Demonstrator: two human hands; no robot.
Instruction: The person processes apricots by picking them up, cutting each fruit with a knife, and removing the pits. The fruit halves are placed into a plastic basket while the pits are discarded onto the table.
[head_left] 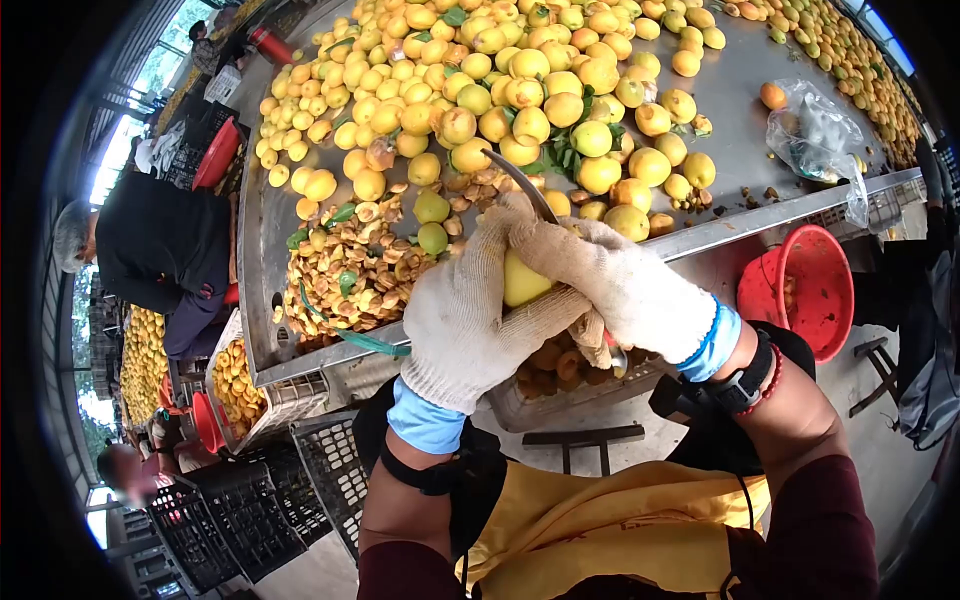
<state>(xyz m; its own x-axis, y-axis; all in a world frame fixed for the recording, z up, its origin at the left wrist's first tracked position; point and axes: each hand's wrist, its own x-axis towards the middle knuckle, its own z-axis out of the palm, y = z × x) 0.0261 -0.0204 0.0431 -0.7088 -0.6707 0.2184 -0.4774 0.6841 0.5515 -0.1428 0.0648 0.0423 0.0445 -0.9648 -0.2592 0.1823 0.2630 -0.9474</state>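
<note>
My left hand (455, 310), in a knitted white glove, is closed around a yellow peach (525, 281) held in front of me. My right hand (625, 285), gloved the same way, grips a knife with a curved blade (524, 183) that points up and left past the fruit. Both hands meet at the peach, and the fingers hide part of it and most of the knife's handle. Just beyond the hands, whole yellow peaches (530, 125) are heaped on a metal table (720, 225). A pile of cut pieces (345, 270) lies to the left.
Below my hands stands a crate of fruit (560, 370). A red bucket (800, 290) is on the right, and a clear plastic bag (815, 130) lies on the table. Black crates (240, 510) are at lower left. A person in dark clothes (165, 245) bends over at left.
</note>
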